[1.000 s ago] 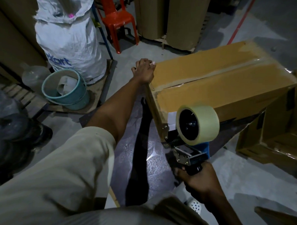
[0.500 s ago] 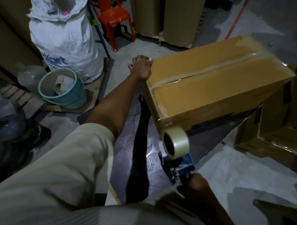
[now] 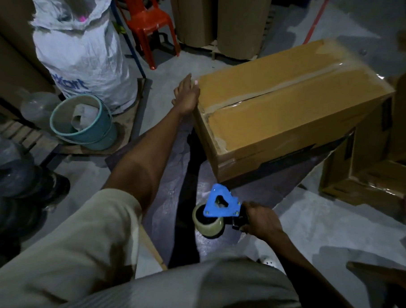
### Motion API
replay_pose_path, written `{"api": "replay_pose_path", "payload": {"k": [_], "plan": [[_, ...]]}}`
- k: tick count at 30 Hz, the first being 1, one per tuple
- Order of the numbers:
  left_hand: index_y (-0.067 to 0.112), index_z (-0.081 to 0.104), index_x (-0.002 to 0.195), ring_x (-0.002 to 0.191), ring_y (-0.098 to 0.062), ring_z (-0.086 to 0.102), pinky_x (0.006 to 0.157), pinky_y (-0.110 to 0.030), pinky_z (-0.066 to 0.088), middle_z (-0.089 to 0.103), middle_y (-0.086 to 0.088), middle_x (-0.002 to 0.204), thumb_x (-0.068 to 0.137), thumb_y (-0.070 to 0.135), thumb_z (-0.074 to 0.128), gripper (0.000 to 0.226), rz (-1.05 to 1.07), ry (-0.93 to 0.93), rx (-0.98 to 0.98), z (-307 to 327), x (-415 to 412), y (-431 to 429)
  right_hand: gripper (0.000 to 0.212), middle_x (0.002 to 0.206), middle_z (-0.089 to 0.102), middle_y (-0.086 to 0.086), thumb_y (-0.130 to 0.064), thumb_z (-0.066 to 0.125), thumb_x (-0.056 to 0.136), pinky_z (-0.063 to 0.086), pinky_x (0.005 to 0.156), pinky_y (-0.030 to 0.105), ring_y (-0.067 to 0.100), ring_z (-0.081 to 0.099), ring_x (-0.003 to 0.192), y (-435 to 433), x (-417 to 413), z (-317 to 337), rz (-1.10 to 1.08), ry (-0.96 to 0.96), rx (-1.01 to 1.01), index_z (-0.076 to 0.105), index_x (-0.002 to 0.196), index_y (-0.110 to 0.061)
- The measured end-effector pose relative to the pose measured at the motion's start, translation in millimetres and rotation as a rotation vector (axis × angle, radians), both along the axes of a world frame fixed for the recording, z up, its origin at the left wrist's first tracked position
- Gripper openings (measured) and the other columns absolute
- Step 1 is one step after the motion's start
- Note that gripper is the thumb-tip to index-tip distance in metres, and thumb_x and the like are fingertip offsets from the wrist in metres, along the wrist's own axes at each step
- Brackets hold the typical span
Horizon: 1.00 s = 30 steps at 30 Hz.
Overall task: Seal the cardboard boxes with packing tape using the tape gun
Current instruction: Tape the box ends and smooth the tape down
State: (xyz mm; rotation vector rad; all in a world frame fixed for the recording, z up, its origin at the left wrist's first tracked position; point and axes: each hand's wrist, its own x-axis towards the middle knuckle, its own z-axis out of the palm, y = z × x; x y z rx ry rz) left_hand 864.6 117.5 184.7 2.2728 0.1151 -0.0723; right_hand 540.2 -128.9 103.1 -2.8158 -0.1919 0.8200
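A long brown cardboard box (image 3: pixel 292 115) lies on the floor, with clear tape along its top seam and down its near end. My left hand (image 3: pixel 186 97) rests with straight fingers against the box's near left corner. My right hand (image 3: pixel 261 222) grips the handle of a blue tape gun (image 3: pixel 220 204), low over the floor in front of the box. The gun lies on its side, its tape roll (image 3: pixel 208 222) pointing down and left, apart from the box.
A white sack (image 3: pixel 81 48) and a teal bucket (image 3: pixel 82 123) stand at the left. A red plastic chair (image 3: pixel 147 21) is behind. More cardboard boxes (image 3: pixel 368 175) sit at the right. Tall cardboard rolls (image 3: pixel 219 19) stand at the back.
The tape gun has come off the box's near end and dropped toward the floor, turning onto its side. My left hand has straightened from curled on the corner to flat against it.
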Motion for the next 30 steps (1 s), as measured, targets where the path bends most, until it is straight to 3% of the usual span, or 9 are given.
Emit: {"api": "replay_pose_path", "payload": {"k": [3, 5, 8, 10, 12, 16, 20, 24, 30], "plan": [[0.023, 0.026, 0.161, 0.153, -0.029, 0.02, 0.125, -0.044, 0.014, 0.025, -0.004, 0.167, 0.107, 0.051, 0.024, 0.061, -0.062, -0.046, -0.089, -11, 2, 20, 0.076, 0.132, 0.058, 0.007, -0.037, 0.09, 0.067, 0.047, 0.094, 0.035, 0.029, 0.06, 0.12, -6, 3, -10, 0.016, 0.037, 0.049, 0.057, 0.133, -0.018], [0.01, 0.031, 0.158, 0.15, -0.025, 0.029, 0.112, -0.013, 0.033, 0.029, -0.011, 0.164, 0.111, 0.033, 0.033, 0.052, -0.093, -0.061, -0.232, -8, 5, 29, 0.075, 0.131, 0.061, 0.006, -0.037, 0.091, 0.068, 0.047, 0.094, 0.034, 0.028, 0.062, 0.119, -3, 8, 0, -0.024, -0.031, 0.19, 0.06, 0.134, -0.016], [0.0, 0.035, 0.154, 0.147, -0.025, 0.034, 0.091, 0.006, 0.032, 0.033, -0.017, 0.161, 0.11, 0.013, 0.04, 0.046, -0.076, -0.048, -0.31, -2, 8, 31, 0.033, 0.1, 0.066, 0.002, -0.041, 0.078, 0.09, 0.048, 0.079, 0.038, 0.024, 0.064, 0.092, 25, 16, 46, -0.003, -0.503, 0.541, 0.067, 0.104, -0.013], [0.0, 0.036, 0.153, 0.146, -0.025, 0.035, 0.09, 0.006, 0.032, 0.035, -0.017, 0.16, 0.11, 0.013, 0.041, 0.046, -0.05, -0.042, -0.363, -3, 6, 24, 0.024, 0.087, 0.061, 0.005, -0.029, 0.073, 0.097, 0.043, 0.072, 0.037, 0.024, 0.056, 0.081, 54, 29, 83, 0.042, -0.96, 0.621, 0.066, 0.088, -0.008], [0.002, 0.036, 0.154, 0.146, -0.025, 0.036, 0.091, 0.005, 0.032, 0.036, -0.017, 0.16, 0.11, 0.015, 0.04, 0.046, -0.021, -0.071, -0.4, -8, 2, 18, 0.017, 0.094, 0.064, 0.011, -0.022, 0.069, 0.098, 0.044, 0.078, 0.038, 0.028, 0.058, 0.088, 80, 57, 106, 0.001, -1.179, 0.602, 0.069, 0.093, -0.005], [0.013, 0.04, 0.155, 0.14, -0.013, 0.039, 0.096, -0.001, 0.032, 0.04, -0.009, 0.159, 0.111, 0.025, 0.038, 0.045, 0.071, -0.136, -0.432, -12, -3, 8, 0.033, 0.132, 0.063, 0.014, -0.024, 0.06, 0.101, 0.041, 0.104, 0.043, 0.031, 0.055, 0.126, 107, 127, 104, -0.106, -1.082, 0.385, 0.063, 0.128, -0.005], [0.019, 0.044, 0.151, 0.128, -0.005, 0.04, 0.098, -0.01, 0.034, 0.045, -0.004, 0.155, 0.112, 0.025, 0.035, 0.041, 0.143, -0.188, -0.425, -20, -10, -5, 0.032, 0.131, 0.069, 0.01, -0.016, 0.052, 0.097, 0.045, 0.104, 0.05, 0.033, 0.062, 0.124, 115, 143, 70, -0.076, -1.149, 0.223, 0.069, 0.123, -0.007], [0.011, 0.053, 0.133, 0.122, -0.019, 0.052, 0.107, -0.03, 0.04, 0.055, -0.009, 0.138, 0.109, 0.022, 0.033, 0.033, 0.26, -0.158, -0.461, -14, -1, -16, 0.036, 0.138, 0.067, 0.01, -0.016, 0.043, 0.103, 0.049, 0.103, 0.048, 0.033, 0.062, 0.129, 114, 139, 57, -0.028, -1.267, 0.19, 0.074, 0.121, -0.012], [0.006, 0.065, 0.116, 0.111, -0.021, 0.054, 0.082, -0.013, 0.037, 0.056, -0.007, 0.122, 0.107, 0.015, 0.035, 0.033, 0.275, -0.121, -0.467, 4, 28, -22, 0.034, 0.149, 0.057, 0.012, -0.01, 0.06, 0.094, 0.046, 0.109, 0.047, 0.032, 0.054, 0.138, 109, 137, 49, 0.062, -1.284, 0.197, 0.073, 0.125, -0.013]]}}
